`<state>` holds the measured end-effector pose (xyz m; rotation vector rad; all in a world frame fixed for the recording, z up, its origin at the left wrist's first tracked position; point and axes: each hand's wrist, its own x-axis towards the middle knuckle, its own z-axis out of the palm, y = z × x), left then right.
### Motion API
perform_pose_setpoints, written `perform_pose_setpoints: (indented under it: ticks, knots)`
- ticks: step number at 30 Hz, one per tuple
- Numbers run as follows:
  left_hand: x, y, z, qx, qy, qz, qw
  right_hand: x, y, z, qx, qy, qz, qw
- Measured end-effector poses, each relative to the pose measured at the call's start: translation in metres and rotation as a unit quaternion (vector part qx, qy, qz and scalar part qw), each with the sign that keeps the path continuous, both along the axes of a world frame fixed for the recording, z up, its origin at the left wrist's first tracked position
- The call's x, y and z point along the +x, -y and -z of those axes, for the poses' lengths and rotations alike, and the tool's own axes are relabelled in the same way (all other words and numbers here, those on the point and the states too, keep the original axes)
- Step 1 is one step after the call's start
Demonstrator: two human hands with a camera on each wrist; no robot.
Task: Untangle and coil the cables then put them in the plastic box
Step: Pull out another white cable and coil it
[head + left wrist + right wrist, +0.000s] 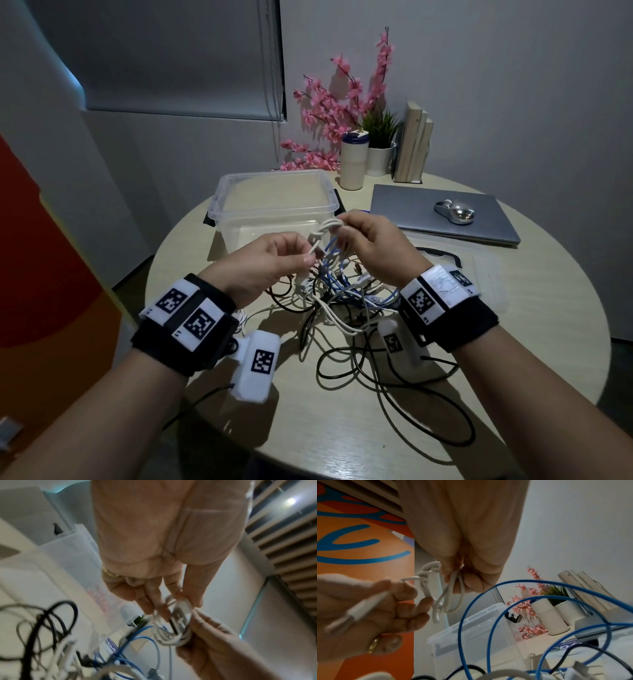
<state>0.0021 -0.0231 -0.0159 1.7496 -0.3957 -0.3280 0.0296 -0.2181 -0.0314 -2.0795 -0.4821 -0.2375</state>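
one small white cable coil [325, 230], raised before the clear plastic box [274, 205]: my right hand [368, 245] pinches it, my left hand [270, 260] pinches its tail. wrapping step; next, i tuck the end.

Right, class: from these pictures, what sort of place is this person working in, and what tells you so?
Probably a small office or study corner. A closed laptop with a mouse on it lies on a round table, books stand against the wall, and a roller blind covers the window.
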Motion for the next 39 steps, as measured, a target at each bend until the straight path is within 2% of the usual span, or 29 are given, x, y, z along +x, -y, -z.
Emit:
perform_pose_setpoints:
  ticks: [2, 4, 7, 9, 10, 12, 14, 15, 17, 18, 19, 21, 25, 30, 35, 39]
  knots:
    - [0.006, -0.002, 0.002, 0.039, 0.022, -0.012, 0.999, 0.001, 0.002, -0.003, 0.011, -0.01, 0.013, 1.0]
    - [0.012, -0.004, 0.002, 0.155, 0.101, -0.048, 0.982, -0.001, 0.003, -0.005, 0.019, -0.022, 0.018, 0.999]
    - [0.012, -0.005, 0.0, 0.337, 0.253, -0.125, 0.898, -0.004, 0.004, -0.006, 0.048, -0.057, 0.008, 0.997]
    - [0.013, -0.005, 0.002, 0.362, 0.359, -0.156, 0.846, -0.004, 0.003, -0.007, 0.11, -0.097, -0.005, 0.989]
    - [0.013, -0.004, 0.005, 0.357, 0.398, -0.162, 0.83, -0.004, 0.001, -0.008, 0.153, -0.119, -0.015, 0.981]
    - [0.015, -0.001, 0.01, 0.337, 0.432, -0.17, 0.819, -0.004, -0.002, -0.011, 0.239, -0.153, -0.04, 0.958]
    - [0.017, 0.005, 0.014, 0.291, 0.423, -0.18, 0.839, -0.005, -0.005, -0.015, 0.292, -0.167, -0.063, 0.94]
    - [0.018, 0.009, 0.015, 0.235, 0.391, -0.19, 0.87, -0.005, -0.006, -0.016, 0.313, -0.17, -0.071, 0.932]
    - [0.014, 0.02, 0.013, 0.079, 0.253, -0.191, 0.945, -0.006, -0.005, -0.018, 0.35, -0.174, -0.082, 0.917]
    - [0.012, 0.024, 0.012, -0.003, 0.184, -0.178, 0.967, -0.006, -0.005, -0.018, 0.362, -0.173, -0.084, 0.912]
    - [0.01, 0.027, 0.011, -0.071, 0.134, -0.16, 0.975, -0.005, -0.004, -0.018, 0.368, -0.169, -0.08, 0.911]
    - [0.004, 0.028, 0.01, -0.137, 0.088, -0.125, 0.979, -0.004, -0.003, -0.016, 0.364, -0.151, -0.056, 0.917]
    - [0.0, 0.026, 0.012, -0.14, 0.103, -0.086, 0.981, 0.0, -0.004, -0.014, 0.302, -0.105, 0.003, 0.948]
    - [-0.004, 0.028, 0.013, -0.172, 0.092, -0.104, 0.975, -0.001, -0.007, -0.011, 0.276, -0.111, 0.021, 0.955]
    - [-0.006, 0.031, 0.015, -0.219, 0.044, -0.123, 0.967, -0.006, -0.008, -0.007, 0.253, -0.121, 0.02, 0.96]
    - [-0.001, 0.032, 0.015, -0.187, 0.034, -0.153, 0.97, -0.004, -0.004, -0.001, 0.216, -0.05, 0.07, 0.973]
